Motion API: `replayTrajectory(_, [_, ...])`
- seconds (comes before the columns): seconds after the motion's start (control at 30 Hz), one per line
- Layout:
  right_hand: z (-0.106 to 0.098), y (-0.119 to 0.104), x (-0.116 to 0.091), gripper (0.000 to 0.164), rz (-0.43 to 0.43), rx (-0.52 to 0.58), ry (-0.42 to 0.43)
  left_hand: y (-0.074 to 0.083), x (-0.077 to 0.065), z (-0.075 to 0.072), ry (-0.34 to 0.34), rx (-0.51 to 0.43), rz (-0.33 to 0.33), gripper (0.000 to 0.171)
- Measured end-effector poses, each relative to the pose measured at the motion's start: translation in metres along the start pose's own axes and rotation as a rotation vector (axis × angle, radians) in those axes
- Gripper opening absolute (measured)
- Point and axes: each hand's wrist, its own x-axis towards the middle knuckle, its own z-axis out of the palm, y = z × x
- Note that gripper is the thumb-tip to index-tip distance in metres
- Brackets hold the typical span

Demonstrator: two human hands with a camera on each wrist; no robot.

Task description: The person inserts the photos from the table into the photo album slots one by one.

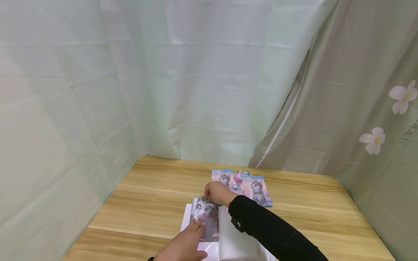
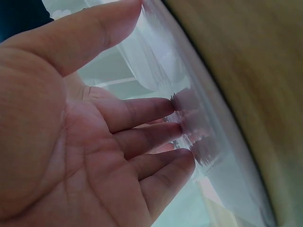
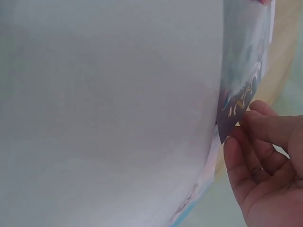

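Note:
An open album (image 1: 185, 217) with clear pockets lies at the front of the table. On its left page is a picture card (image 1: 209, 224) of a furry animal wearing a crown. My left hand (image 1: 186, 241) rests its fingertips on that card; in the left wrist view the fingers (image 2: 142, 111) are nearly straight against the glossy surface. At the card's top edge my right hand (image 1: 219, 192) pinches the corner between thumb and fingers, as the right wrist view shows with the card (image 3: 236, 101). The album's white right page (image 3: 109, 113) fills much of that view.
Behind the album lie several picture cards, among them a kitten card (image 1: 258, 190) at the right and another kitten card (image 1: 217, 174) at the left. The wooden table (image 1: 156, 188) ends at hanging curtains (image 1: 209, 90) at the back and sides.

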Motion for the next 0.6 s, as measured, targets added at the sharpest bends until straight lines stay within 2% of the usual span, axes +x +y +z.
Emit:
replayTrajectory(0.27, [0.0045,0.0042,0.0036,0.021,0.014,-0.023,-0.029,0.0019,0.0013,-0.0026,-0.021,-0.017,-0.005,0.091])
replayTrajectory(0.6, [0.0054,0.0044,0.0022,0.021,-0.011,-0.044,-0.048,0.0008,0.0009,-0.0004,-0.005,0.006,0.012,0.092])
